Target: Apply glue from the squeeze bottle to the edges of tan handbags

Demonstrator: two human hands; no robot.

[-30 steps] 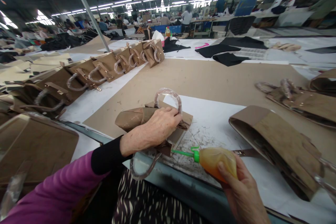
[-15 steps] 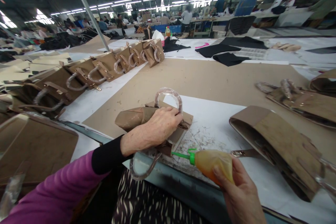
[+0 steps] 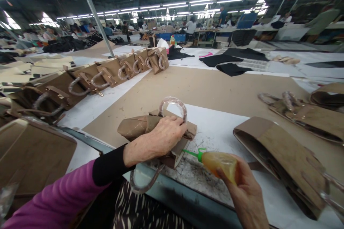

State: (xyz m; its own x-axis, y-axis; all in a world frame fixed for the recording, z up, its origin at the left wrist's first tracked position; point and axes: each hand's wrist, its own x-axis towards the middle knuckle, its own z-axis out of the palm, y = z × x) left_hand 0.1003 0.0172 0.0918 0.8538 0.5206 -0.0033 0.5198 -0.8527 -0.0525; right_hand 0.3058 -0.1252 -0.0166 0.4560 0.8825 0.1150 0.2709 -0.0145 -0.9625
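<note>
My left hand [image 3: 165, 134] is closed over a brown handbag [image 3: 134, 127] that lies on its side at the table's front edge. One plastic-wrapped handle [image 3: 176, 101] loops up beyond the fingers; another handle [image 3: 143, 188] hangs over the edge toward my lap. Part of the bag is hidden beneath the hand. In my right hand [image 3: 245, 186] is a soft squeeze bottle [image 3: 219, 164] of amber liquid, probably glue, with a green nozzle [image 3: 192, 153]. The nozzle tip points left, at the bag's edge; whether it touches cannot be made out.
An open brown bag piece [image 3: 279, 150] lies to the right, with more bag pieces [image 3: 309, 109] behind it. A row of brown handbags [image 3: 107, 75] stands along the left. Black cut pieces [image 3: 233, 59] lie farther back. A slanted metal pole [image 3: 94, 12] rises at the left.
The bottle's nozzle has shifted slightly up and right along the bag's edge. My left hand keeps its hold on the bag. The view has tilted up a little.
</note>
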